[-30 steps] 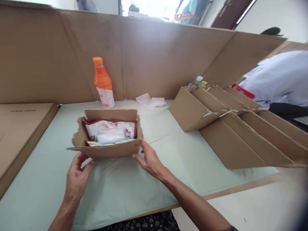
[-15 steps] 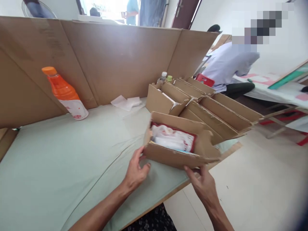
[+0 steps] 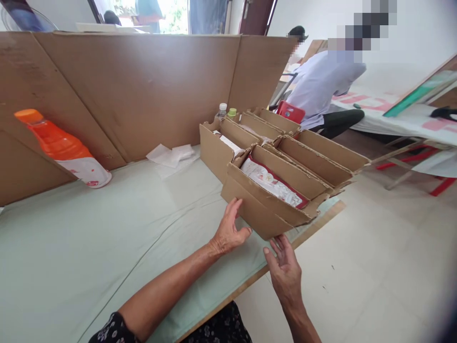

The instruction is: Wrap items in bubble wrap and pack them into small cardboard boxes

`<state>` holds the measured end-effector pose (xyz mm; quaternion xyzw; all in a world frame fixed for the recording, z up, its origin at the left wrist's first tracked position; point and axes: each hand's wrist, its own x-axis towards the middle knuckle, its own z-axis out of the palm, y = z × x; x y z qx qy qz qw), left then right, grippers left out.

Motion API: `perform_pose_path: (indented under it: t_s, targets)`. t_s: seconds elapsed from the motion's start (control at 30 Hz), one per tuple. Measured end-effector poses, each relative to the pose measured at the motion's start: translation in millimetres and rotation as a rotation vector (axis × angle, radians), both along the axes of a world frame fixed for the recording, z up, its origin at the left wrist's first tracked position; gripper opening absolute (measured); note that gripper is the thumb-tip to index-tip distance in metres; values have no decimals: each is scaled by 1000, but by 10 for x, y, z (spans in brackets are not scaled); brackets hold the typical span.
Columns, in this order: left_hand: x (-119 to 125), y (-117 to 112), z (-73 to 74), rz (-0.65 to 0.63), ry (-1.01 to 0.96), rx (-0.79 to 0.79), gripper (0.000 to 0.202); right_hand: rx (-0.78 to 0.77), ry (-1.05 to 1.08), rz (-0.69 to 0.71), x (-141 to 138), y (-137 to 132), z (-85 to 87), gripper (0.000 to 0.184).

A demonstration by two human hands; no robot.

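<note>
An open cardboard box [image 3: 257, 205] stands at the near right of the table, close against the other boxes. Inside it lies a white printed packet [image 3: 271, 178] with a dark red edge. My left hand [image 3: 232, 229] is at the box's near left side, its fingertips at the cardboard and the thumb spread apart. By the lower right corner of the same box is my right hand [image 3: 285, 267], palm turned up and fingers apart. Neither hand is wrapped round anything.
Several open cardboard boxes [image 3: 317, 164] stand in rows behind. An orange bottle [image 3: 64, 147] leans near the tall cardboard wall [image 3: 150, 90]. Thin white sheets [image 3: 171, 155] lie on the green cloth [image 3: 117, 228]. A seated person [image 3: 321, 81] is beyond, beside a red phone [image 3: 291, 113].
The box has moved back and right from the front of the table to sit against the other boxes. My hands have loosened from it. The view has turned slightly right.
</note>
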<state>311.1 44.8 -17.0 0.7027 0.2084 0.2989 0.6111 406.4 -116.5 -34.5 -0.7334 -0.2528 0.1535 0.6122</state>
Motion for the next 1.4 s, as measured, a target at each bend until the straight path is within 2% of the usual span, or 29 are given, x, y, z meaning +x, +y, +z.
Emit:
perform_pose_path:
  t_s: [0.1, 0.17, 0.23, 0.3, 0.43, 0.5, 0.63, 0.77, 0.93, 1.03, 1.1, 1.13, 1.2, 1.27, 1.33, 1.4]
  targets:
    - [146, 167, -36, -25, 100, 129, 90, 43, -46, 36, 47, 64, -23, 75]
    - [121, 237, -63, -40, 162, 202, 84, 36, -74, 58, 71, 65, -51, 73]
    - [-59, 245, -91, -46, 199, 249, 72, -10, -85, 66, 82, 32, -98, 71]
    - [-384, 178, -121, -41, 241, 290, 60, -62, -111, 68, 82, -15, -156, 68]
    - [-1148, -181, -175, -1, 422, 497, 49, -76, -324, 79, 101, -85, -241, 46]
    - [-1407, -422, -184, 8, 512, 597, 50, -57, -437, 116, 133, -92, -257, 34]
    - [-1569, -822, -147, 44, 583, 641, 51, 9, -696, 205, 181, -49, -281, 22]
    - [-1615, -1051, -90, 31, 601, 648, 48, 59, -925, 216, 111, 45, -324, 23]
    - [-1946, -1290, -88, -65, 549, 667, 51, 63, -918, 110, -13, 144, -398, 25]
    - [-2154, -1368, -122, -57, 475, 627, 47, 23, -839, 121, -78, 125, -335, 27]
    - [-2223, -1375, -155, -28, 395, 566, 42, -16, -738, 222, -130, 69, -142, 29]
    - [-2235, -1371, -172, -7, 350, 530, 41, -34, -680, 283, -151, 34, 16, 30]
    - [-2232, -1358, -200, 34, 264, 461, 40, -43, -608, 354, -155, -15, 456, 31]
    - [-2214, -1348, -212, 71, 190, 413, 40, 18, -671, 301, -67, 16, 1002, 31]
    - [-2199, -1345, -206, 110, 128, 392, 39, 74, -810, 166, 134, 173, 1536, 29]
    - [-2189, -1347, -187, 156, 90, 383, 38, -55, -876, 115, 417, 452, 1936, 33]
